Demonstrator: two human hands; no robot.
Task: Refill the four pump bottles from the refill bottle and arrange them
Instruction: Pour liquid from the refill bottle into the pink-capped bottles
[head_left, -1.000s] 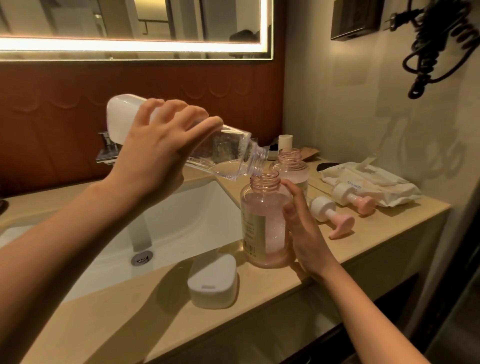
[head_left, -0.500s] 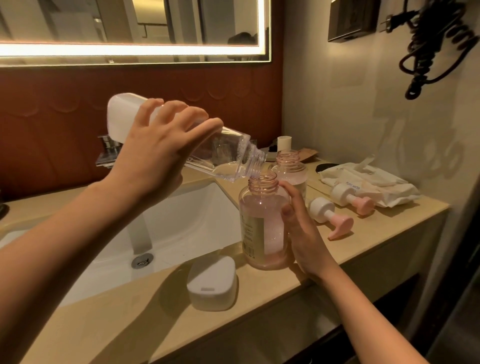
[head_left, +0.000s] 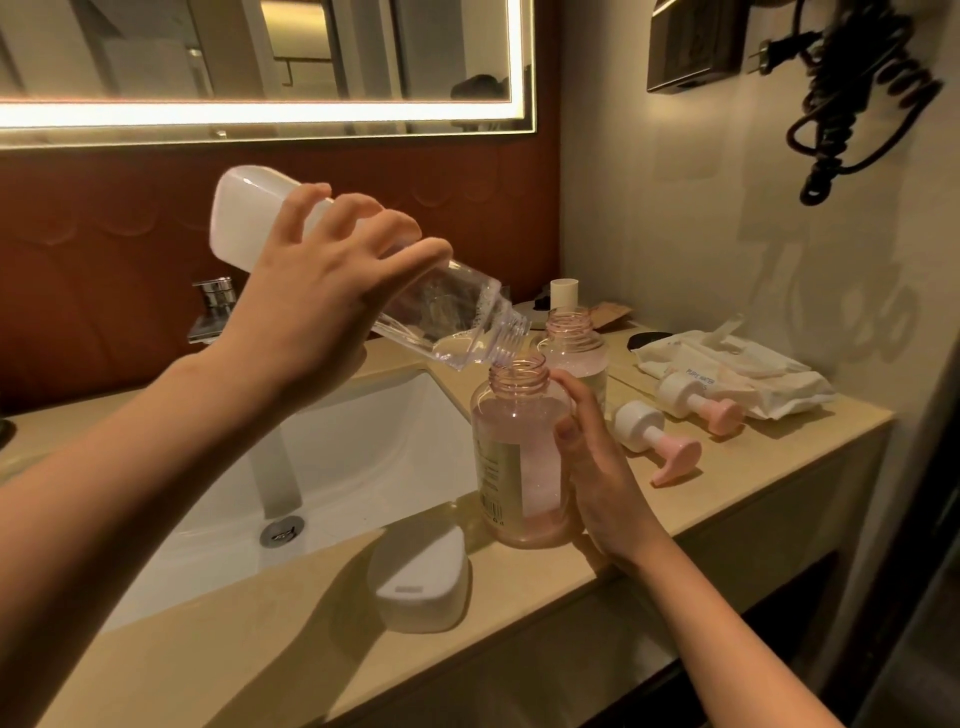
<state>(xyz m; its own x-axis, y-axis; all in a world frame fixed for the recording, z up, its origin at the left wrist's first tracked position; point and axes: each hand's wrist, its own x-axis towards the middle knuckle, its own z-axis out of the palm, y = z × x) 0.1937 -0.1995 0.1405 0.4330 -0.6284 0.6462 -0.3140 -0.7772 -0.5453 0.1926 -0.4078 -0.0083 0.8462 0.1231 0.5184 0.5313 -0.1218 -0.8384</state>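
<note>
Head view: pour into the front pump bottle (head_left: 514, 457), mid-step.
Left grip: left hand (head_left: 311, 312) is wrapped over the refill bottle (head_left: 441, 312), fingers curled across its body; thumb hidden.
Right grip: right hand (head_left: 597, 467) cups the front pump bottle's right side, thumb and a finger on it, steadying.
Refill bottle: tipped mouth-down, mouth just above the open pink neck; only a small pool left near its shoulder.
Front pump bottle: upright on the counter (head_left: 753, 467), beside the sink (head_left: 363, 441), pink fluid up near its shoulder.
Change: against a second ago, the mouth sits slightly closer to the neck; tilt and both grips look the same.
Meaning: probably the tail of this pour, since the bottle is nearly full and the refill nearly drained.
Second pump bottle (head_left: 574, 343): open, just behind the front one.
Pump heads (head_left: 660, 441): two lie on their sides to the right, near a wipes pack (head_left: 753, 369); not yet fitted.
Other two bottles: not in view.
Risk: overflow if the tilt holds.
</note>
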